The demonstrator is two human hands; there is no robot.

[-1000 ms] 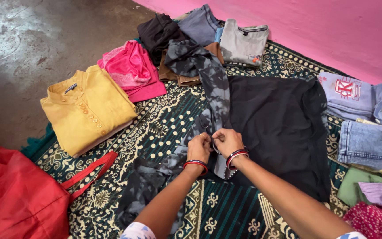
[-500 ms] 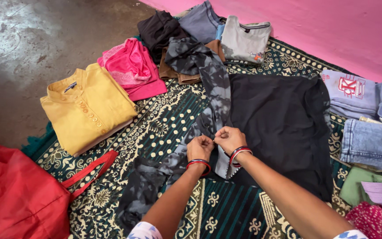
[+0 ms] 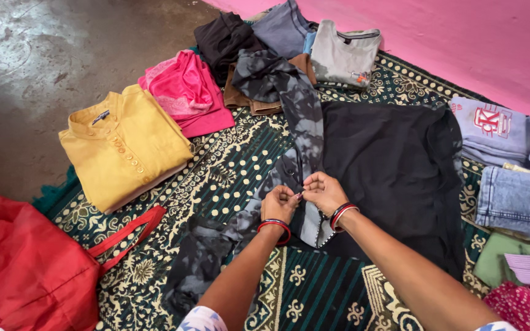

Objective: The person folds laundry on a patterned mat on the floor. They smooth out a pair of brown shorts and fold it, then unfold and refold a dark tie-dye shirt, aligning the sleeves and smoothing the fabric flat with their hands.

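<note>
My hands have barely shifted since the earlier frame: left hand [image 3: 279,203] and right hand [image 3: 322,191] both grip pinched on the grey tie-dye garment [image 3: 295,122], lying unfolded left of the black garment [image 3: 394,165], folding not yet done.

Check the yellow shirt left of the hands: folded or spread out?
Folded. The yellow shirt lies as a compact rectangle on the patterned mat, collar and button placket on top, sleeves tucked out of sight.
</note>
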